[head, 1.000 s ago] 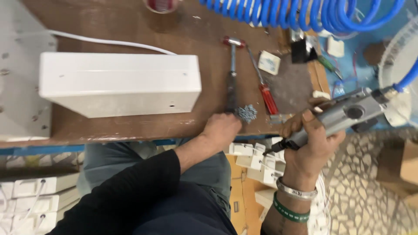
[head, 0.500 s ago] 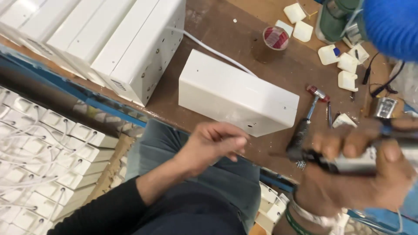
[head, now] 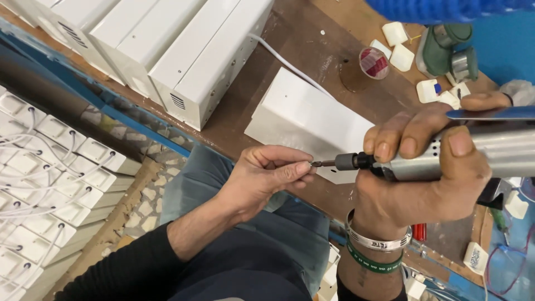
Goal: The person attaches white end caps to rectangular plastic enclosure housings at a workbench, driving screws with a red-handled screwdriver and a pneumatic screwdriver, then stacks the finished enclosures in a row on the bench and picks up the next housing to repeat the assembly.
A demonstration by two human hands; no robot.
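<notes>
My right hand grips a silver pneumatic screwdriver, held level with its dark bit pointing left. My left hand pinches a small screw between thumb and forefinger and holds it against the bit's tip. Both hands hover over my lap at the near edge of the brown workbench. Just behind the bit lies a white metal box with a white cable running from it.
Several long white metal housings lie side by side at the bench's left. Small white plastic parts, a tape roll and a green tool sit at the back right. Rows of white wired modules fill the floor at left.
My left hand came away from the bench edge and now pinches a screw at the bit's tip. The right hand brought the screwdriver level. The view swung left over the housings.
</notes>
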